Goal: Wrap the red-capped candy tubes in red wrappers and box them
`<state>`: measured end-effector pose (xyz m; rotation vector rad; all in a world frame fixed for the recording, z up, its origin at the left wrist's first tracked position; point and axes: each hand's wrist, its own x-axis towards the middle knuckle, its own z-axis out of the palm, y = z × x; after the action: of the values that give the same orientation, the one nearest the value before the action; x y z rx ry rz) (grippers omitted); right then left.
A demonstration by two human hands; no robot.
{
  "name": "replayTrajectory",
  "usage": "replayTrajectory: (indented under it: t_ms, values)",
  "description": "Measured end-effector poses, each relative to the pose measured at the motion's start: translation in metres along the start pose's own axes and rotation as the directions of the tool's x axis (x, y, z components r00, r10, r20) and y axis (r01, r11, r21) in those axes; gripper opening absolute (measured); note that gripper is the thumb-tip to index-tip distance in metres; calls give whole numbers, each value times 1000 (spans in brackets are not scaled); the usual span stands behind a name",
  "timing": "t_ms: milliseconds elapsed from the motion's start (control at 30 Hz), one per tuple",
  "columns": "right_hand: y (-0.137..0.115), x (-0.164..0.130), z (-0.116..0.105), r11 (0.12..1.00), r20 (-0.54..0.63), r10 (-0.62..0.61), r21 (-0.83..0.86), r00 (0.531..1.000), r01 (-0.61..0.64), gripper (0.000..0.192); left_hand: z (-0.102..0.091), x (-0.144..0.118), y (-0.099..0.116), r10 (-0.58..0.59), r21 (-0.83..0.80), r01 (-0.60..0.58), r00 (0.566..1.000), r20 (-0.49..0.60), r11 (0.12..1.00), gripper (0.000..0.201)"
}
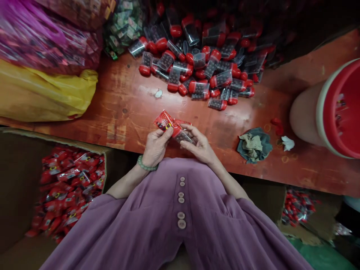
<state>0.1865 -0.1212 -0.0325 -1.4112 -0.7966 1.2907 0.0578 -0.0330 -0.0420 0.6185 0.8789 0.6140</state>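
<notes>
Fingers [168, 132], your left hand [155, 147] — pinching red printed plastic wrapper [164, 119]; your right hand [201, 145] — gripping clear, dark-beaded plastic tube [184, 137], long axis slanting lower-right from wrapper.

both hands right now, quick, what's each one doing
Left hand: closed, pinching the red printed wrapper between thumb and fingers.
Right hand: partly curled, holding the clear, dark-dotted piece at the wrapper's near end.

Bucket [308, 108] at 3 o'clock's cut off, yellow bag [47, 92] near 10 too; held packet [164, 117]: too small to read.
</notes>
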Motion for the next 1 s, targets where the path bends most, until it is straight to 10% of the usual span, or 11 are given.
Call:
replayTrajectory:
  t_ms: [333,500,800,1000]
  values:
    - [13,5,15,978,-207,-152,-173,966,117,42,-1,15,-11,169,145,-151,979,-117,978,41]
    - [9,9,16,996,-87,-33,81,996,40,48,1,16,0,180,110,-174,983,-42,979,35]
    - [7,7,10,950,-91,-198,-262,976,168,29,3,13,11,153,38,-159,980,130,987,28]
    - [6,9,12,989,-74,-132,-74,988,127,22,2,14,9,133,33,-143,967,220,989,26]
